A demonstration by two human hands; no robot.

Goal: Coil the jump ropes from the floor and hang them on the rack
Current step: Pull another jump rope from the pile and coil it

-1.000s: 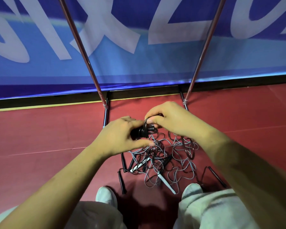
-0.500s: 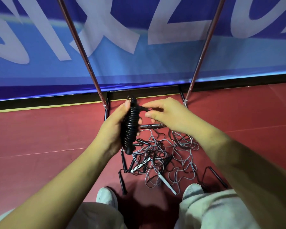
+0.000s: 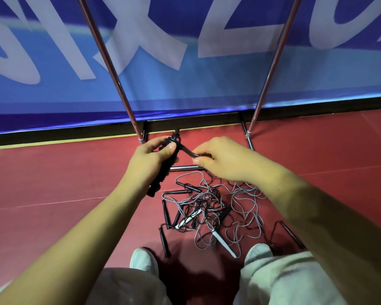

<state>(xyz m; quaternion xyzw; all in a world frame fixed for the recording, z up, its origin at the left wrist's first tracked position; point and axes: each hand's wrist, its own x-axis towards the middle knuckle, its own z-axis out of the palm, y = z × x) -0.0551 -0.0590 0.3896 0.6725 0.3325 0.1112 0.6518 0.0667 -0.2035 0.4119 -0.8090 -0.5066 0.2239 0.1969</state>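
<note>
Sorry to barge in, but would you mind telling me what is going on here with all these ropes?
A person stands over a heap of jump ropes on the red floor. The left hand grips a coiled black rope, and the right hand pinches its loose end, apparently to finish the wrap. The other ropes lie tangled by the person's shoes, in front of the rack, whose top is out of view.
</note>
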